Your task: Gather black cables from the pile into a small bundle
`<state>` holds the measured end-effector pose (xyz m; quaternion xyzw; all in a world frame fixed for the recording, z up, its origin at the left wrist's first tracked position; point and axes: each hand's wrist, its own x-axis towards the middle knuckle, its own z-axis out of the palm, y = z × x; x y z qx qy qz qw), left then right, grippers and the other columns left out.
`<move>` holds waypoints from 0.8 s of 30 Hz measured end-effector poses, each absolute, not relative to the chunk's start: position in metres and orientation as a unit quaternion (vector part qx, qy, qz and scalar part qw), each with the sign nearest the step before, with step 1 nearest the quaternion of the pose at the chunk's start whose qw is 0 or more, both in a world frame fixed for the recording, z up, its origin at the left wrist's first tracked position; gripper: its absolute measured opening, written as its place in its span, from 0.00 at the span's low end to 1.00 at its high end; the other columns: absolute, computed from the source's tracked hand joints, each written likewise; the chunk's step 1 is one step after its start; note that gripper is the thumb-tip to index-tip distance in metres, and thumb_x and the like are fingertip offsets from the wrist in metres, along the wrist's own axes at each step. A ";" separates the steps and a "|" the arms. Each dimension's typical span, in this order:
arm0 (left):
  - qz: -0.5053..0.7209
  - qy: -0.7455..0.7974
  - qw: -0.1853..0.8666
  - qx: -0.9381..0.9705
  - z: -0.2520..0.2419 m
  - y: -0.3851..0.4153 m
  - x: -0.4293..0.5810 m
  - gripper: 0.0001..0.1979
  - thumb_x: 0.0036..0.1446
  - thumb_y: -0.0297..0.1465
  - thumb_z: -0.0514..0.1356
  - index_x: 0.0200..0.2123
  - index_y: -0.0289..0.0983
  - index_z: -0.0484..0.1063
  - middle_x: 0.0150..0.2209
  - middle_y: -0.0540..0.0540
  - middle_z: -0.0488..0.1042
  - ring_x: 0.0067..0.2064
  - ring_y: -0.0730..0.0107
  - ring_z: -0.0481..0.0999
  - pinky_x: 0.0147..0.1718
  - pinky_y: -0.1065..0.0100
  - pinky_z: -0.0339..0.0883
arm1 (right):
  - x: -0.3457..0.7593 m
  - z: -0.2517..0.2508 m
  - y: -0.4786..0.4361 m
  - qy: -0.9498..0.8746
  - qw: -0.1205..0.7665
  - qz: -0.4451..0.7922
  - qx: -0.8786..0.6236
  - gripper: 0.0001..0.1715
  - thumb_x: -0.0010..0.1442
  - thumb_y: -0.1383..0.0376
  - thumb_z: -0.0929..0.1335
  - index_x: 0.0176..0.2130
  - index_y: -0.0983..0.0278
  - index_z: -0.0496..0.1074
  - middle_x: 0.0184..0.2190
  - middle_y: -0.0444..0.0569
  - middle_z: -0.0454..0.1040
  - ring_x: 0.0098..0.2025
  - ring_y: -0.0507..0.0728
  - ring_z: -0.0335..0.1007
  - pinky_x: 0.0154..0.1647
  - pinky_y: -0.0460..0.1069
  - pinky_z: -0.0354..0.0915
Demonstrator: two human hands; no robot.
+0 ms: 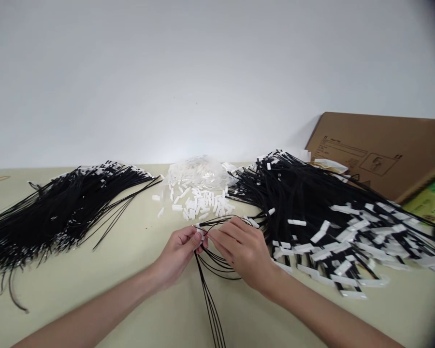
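Observation:
My left hand (181,251) pinches a small white plastic connector (200,233) between thumb and fingers at the middle of the table. Close beside it, my right hand (242,251) is closed on thin black wires (217,222), its fingertips near the connector. Several of these wires loop below the right hand, and others hang down toward the table's front edge. Just beyond the hands, loose white connectors (203,203) lie scattered. The exact grip of the right fingertips is partly hidden.
Left lies a large heap of black wires (72,208). On the right is another heap (293,193) with white tags (348,237) on its ends. A clear plastic bag (199,171) of connectors sits against the wall. A cardboard box (377,150) leans at the back right.

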<state>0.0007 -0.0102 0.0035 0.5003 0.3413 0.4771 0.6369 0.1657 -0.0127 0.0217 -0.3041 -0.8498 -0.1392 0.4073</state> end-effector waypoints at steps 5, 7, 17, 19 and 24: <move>0.480 0.355 0.634 0.491 0.007 -0.011 0.002 0.12 0.50 0.38 0.60 0.25 0.34 0.69 0.24 0.49 0.64 0.28 0.73 0.59 0.28 0.70 0.51 | 0.168 0.024 -0.013 -0.846 0.389 -0.168 -0.324 0.11 0.61 0.71 0.59 0.31 0.66 0.68 0.24 0.46 0.65 0.28 0.52 0.58 0.30 0.48 0.55; 0.479 0.362 0.632 0.490 0.008 -0.011 0.002 0.12 0.50 0.38 0.59 0.26 0.34 0.69 0.24 0.50 0.64 0.28 0.73 0.59 0.28 0.70 0.51 | 0.172 0.026 -0.013 -0.838 0.401 -0.148 -0.340 0.10 0.61 0.71 0.59 0.31 0.66 0.67 0.24 0.47 0.65 0.28 0.52 0.58 0.30 0.47 0.56; 0.483 0.357 0.644 0.474 0.004 -0.010 0.000 0.11 0.52 0.37 0.59 0.29 0.34 0.71 0.27 0.49 0.65 0.30 0.74 0.60 0.29 0.71 0.51 | 0.176 0.029 -0.020 -0.852 0.386 -0.097 -0.340 0.08 0.61 0.71 0.59 0.32 0.65 0.65 0.26 0.46 0.65 0.29 0.52 0.58 0.34 0.48 0.57; 0.479 0.352 0.650 0.474 0.004 -0.010 0.000 0.11 0.51 0.37 0.59 0.29 0.34 0.70 0.26 0.49 0.65 0.30 0.74 0.60 0.29 0.71 0.52 | 0.175 0.028 -0.021 -0.851 0.386 -0.101 -0.341 0.08 0.61 0.71 0.59 0.32 0.66 0.65 0.25 0.46 0.65 0.29 0.52 0.58 0.34 0.48 0.57; 0.480 0.351 0.641 0.486 0.004 -0.010 0.000 0.12 0.51 0.38 0.59 0.28 0.34 0.70 0.25 0.49 0.65 0.29 0.74 0.60 0.29 0.71 0.51 | 0.176 0.027 -0.020 -0.849 0.383 -0.110 -0.348 0.09 0.61 0.71 0.59 0.31 0.66 0.65 0.24 0.46 0.65 0.28 0.52 0.58 0.34 0.48 0.57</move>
